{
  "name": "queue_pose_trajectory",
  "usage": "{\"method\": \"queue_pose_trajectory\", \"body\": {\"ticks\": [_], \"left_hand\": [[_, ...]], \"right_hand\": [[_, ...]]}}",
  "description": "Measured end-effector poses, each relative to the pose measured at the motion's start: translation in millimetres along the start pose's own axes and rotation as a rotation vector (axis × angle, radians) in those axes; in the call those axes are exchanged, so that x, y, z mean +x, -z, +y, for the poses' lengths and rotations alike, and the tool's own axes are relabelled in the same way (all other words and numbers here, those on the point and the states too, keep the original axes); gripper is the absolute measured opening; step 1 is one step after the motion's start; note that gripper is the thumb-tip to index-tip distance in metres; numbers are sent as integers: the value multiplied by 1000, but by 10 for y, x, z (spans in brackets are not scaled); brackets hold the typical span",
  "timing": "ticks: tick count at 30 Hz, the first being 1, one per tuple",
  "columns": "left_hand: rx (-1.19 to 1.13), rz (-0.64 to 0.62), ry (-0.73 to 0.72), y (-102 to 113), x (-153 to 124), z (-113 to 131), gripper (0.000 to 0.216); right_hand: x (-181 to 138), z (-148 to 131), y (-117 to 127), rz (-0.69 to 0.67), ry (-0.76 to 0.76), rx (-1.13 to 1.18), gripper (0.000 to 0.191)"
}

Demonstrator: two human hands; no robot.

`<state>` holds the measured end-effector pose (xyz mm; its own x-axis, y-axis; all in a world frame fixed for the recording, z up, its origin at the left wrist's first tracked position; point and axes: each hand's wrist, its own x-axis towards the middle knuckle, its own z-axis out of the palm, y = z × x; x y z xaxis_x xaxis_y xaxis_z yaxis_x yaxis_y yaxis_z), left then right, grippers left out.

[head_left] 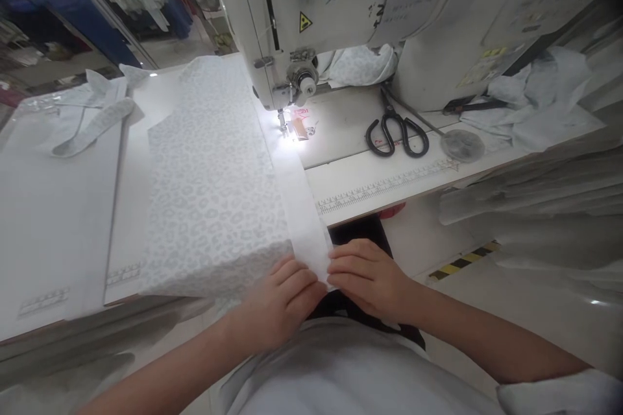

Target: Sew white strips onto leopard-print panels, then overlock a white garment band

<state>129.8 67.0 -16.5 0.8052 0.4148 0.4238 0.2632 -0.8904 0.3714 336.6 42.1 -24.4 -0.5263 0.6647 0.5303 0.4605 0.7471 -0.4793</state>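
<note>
A pale leopard-print fabric panel [209, 194] lies across the sewing table, its front edge hanging over the side toward me. Along its right edge a plain white strip [304, 217] runs up to the lit presser foot [282, 123] of the sewing machine [272, 13]. My left hand [285, 301] is closed on the near end of the strip and the fabric edge. From the right, my right hand [367, 275] pinches the same end of the strip, close to the left fingertips. Both thumbs are partly hidden.
Black-handled thread scissors [396, 133] lie right of the needle, near a round grey disc [462, 146]. A printed ruler [384, 188] runs along the table edge. Crumpled white fabric [540, 100] sits at right. Fabric scraps [97, 123] lie at left.
</note>
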Motion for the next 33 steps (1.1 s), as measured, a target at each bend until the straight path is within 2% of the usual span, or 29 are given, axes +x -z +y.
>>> {"method": "queue_pose_trajectory", "body": {"ticks": [4,7,9,11,14,18,23,27,30,33], "left_hand": [[-15,14,39,46,39,34,8],[-150,17,136,145,117,-29,14],[-179,41,250,224,188,-150,21],[-100,47,402,295,255,-318,25],[47,-61,525,358,310,-564,30],[140,-175,487,388,324,-773,36],[198,-192,454,498,409,-1105,41],[227,-199,370,585,506,-1333,38],[213,-223,297,567,524,-1201,30],[-4,-183,324,505,490,-959,29]], "right_hand": [[20,-9,-6,-1,-9,33,10],[59,-30,21,13,3,52,9],[103,-57,56,15,13,52,10],[146,-91,95,7,15,60,12],[186,-121,127,-17,-4,103,15],[235,-50,91,-50,-27,114,17],[409,175,28,-55,-23,68,16],[615,352,19,-34,-17,41,15],[767,471,25,-25,-5,31,17],[891,594,36,-41,-4,14,16]]}}
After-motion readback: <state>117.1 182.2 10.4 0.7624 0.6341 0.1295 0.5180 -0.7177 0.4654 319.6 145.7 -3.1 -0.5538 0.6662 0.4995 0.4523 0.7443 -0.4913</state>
